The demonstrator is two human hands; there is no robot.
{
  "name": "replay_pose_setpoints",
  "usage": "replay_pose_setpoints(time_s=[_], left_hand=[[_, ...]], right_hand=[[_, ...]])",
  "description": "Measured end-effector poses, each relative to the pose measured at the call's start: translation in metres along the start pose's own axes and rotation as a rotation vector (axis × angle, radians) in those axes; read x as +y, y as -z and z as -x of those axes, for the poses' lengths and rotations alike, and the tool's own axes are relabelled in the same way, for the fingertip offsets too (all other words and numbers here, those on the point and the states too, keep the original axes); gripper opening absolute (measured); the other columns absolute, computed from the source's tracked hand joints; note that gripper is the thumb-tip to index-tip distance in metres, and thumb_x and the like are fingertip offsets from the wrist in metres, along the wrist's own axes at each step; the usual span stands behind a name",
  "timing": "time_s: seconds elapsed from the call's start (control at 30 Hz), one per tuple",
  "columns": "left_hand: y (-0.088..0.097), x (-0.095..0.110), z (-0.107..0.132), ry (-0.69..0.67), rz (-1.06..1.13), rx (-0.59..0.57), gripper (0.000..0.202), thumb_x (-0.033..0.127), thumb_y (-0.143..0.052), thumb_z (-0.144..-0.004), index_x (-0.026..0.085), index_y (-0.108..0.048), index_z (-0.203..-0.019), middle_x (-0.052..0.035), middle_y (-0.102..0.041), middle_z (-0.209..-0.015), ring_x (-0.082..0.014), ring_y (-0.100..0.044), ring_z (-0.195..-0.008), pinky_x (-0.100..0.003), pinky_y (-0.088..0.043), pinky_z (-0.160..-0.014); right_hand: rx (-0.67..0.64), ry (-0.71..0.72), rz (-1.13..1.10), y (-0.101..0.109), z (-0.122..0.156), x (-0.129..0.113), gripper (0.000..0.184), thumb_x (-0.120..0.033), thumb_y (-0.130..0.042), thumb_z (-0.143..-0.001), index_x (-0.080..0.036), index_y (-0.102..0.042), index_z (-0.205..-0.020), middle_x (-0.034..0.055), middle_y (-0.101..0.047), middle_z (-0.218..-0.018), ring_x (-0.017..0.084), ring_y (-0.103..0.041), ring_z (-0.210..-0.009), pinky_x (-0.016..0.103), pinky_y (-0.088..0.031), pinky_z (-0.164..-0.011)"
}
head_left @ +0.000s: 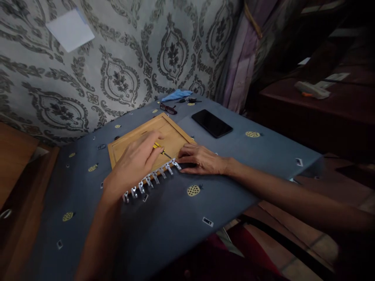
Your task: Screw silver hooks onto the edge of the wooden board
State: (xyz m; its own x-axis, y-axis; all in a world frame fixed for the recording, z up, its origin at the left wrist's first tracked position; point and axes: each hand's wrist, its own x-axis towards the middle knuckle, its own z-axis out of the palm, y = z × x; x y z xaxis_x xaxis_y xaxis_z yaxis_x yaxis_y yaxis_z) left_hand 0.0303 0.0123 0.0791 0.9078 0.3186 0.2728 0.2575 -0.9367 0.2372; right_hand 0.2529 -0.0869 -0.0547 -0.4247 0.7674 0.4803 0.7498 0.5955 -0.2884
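My left hand (137, 154) is closed around a small yellow screwdriver (158, 147), its thin shaft slanting down to the right. The tip is by the rightmost of several silver metal hooks (155, 178), which line the near edge of a wooden board with a raised rim (180, 131). My right hand (202, 159) has its fingertips closed at the right end of that row, on the last hook and the board's corner. The fingers hide part of this corner. The board lies flat on the table.
A black phone (212, 123) lies behind my right hand. Farther back are folded glasses (168, 108), keys (190, 100) and a blue cloth (176, 95). Under everything is a blue tablecloth (172, 222) with pineapple prints. A patterned wall (123, 50) borders the table's far side.
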Motion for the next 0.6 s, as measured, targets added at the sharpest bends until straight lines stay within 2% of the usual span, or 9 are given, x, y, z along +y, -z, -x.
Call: replay_pose_setpoints(time_s=[0.2, 0.47, 0.6], left_hand=[[0.0, -0.003, 0.0, -0.001, -0.028, -0.074, 0.022, 0.021, -0.046, -0.101, 0.017, -0.056, -0.12, -0.0069, -0.071, -0.115, -0.0226, -0.068, -0.107, -0.034, -0.053, -0.091], [-0.009, -0.011, -0.001, -0.009, -0.026, -0.067, 0.017, 0.021, -0.047, -0.103, 0.018, -0.055, -0.117, -0.0063, -0.07, -0.112, -0.0227, -0.067, -0.107, -0.033, -0.052, -0.087], [-0.008, -0.009, -0.001, -0.011, 0.016, -0.063, 0.017, 0.019, -0.046, -0.102, 0.018, -0.054, -0.117, -0.0061, -0.069, -0.113, -0.0222, -0.067, -0.108, -0.034, -0.052, -0.09]], right_hand=[[-0.006, 0.001, 0.006, -0.001, 0.0, 0.0, 0.035, -0.044, -0.055, -0.101, -0.016, -0.072, -0.114, 0.0111, -0.067, -0.1, 0.021, -0.059, -0.091, 0.036, -0.047, -0.082], [-0.012, -0.02, -0.005, -0.002, 0.002, 0.001, 0.035, -0.044, -0.055, -0.101, -0.016, -0.072, -0.115, 0.0109, -0.067, -0.101, 0.021, -0.059, -0.092, 0.037, -0.048, -0.083], [-0.025, -0.033, -0.007, -0.002, 0.002, 0.001, 0.037, -0.045, -0.055, -0.101, -0.017, -0.072, -0.116, 0.011, -0.066, -0.101, 0.022, -0.059, -0.094, 0.038, -0.048, -0.084]])
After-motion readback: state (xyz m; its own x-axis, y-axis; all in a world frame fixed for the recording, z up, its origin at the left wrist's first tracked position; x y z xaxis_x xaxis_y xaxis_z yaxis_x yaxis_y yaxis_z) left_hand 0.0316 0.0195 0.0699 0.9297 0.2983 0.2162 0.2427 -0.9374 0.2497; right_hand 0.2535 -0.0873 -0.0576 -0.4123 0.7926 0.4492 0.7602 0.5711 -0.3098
